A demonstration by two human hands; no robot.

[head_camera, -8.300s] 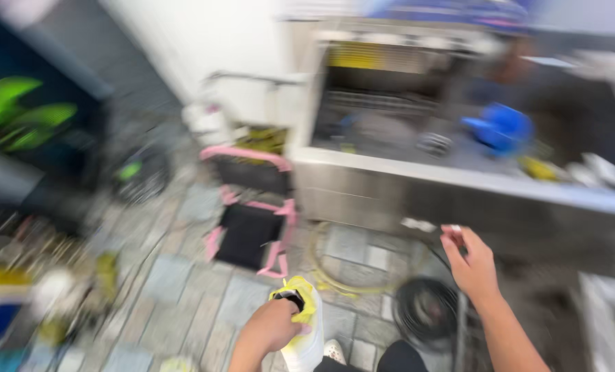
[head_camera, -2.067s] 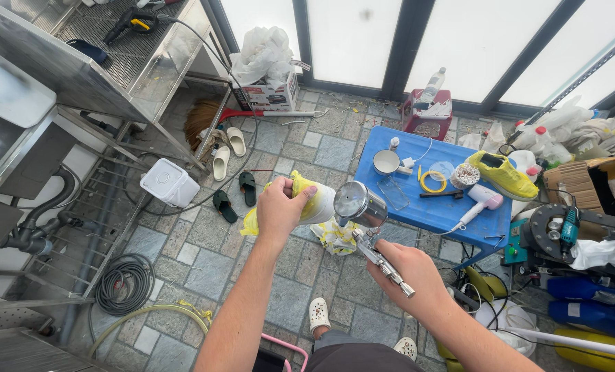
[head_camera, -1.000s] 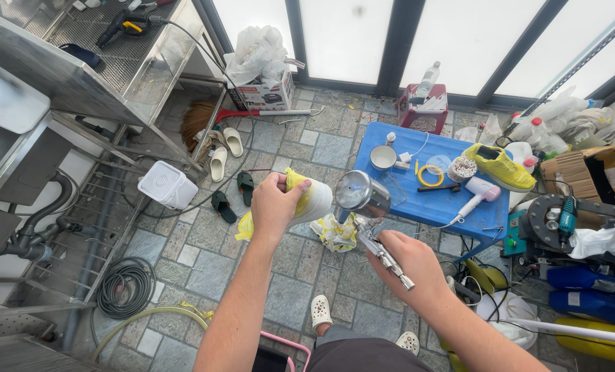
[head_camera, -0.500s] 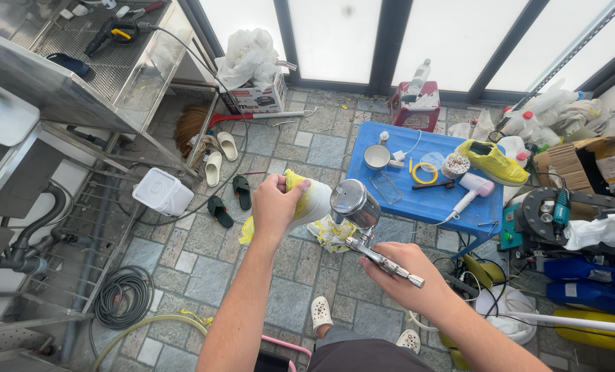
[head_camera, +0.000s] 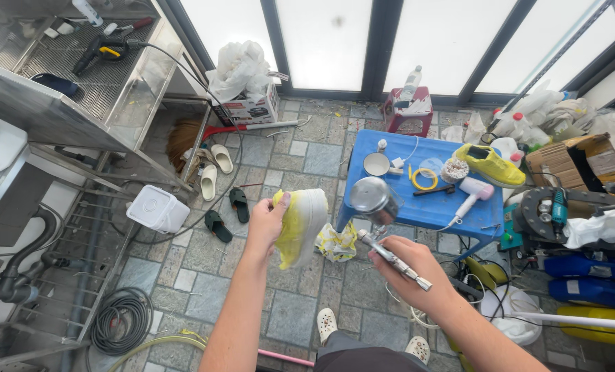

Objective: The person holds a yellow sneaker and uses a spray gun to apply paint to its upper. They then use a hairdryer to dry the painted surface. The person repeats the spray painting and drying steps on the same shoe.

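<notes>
My left hand (head_camera: 266, 224) grips a white shoe stained yellow (head_camera: 302, 224), held sole side toward me above the tiled floor. My right hand (head_camera: 411, 265) is shut on a metal spray gun (head_camera: 383, 238) with a round steel cup on top; its nozzle points toward the shoe, a short gap apart. A second yellow shoe (head_camera: 490, 165) lies on the low blue table (head_camera: 424, 210), beside a white hair dryer (head_camera: 469, 193), a small bowl (head_camera: 376, 164) and a yellow tape ring (head_camera: 423, 179).
A steel counter with racks (head_camera: 59, 103) runs along the left, a coiled hose (head_camera: 121, 320) below it. A white square tub (head_camera: 157, 209), slippers (head_camera: 218, 165) and sandals lie on the floor. Boxes, bottles and tools crowd the right side. My feet (head_camera: 328, 324) show below.
I turned from the sink side toward the blue table. Over the last second the shoe and spray gun have stayed close together, both lowering slightly in view.
</notes>
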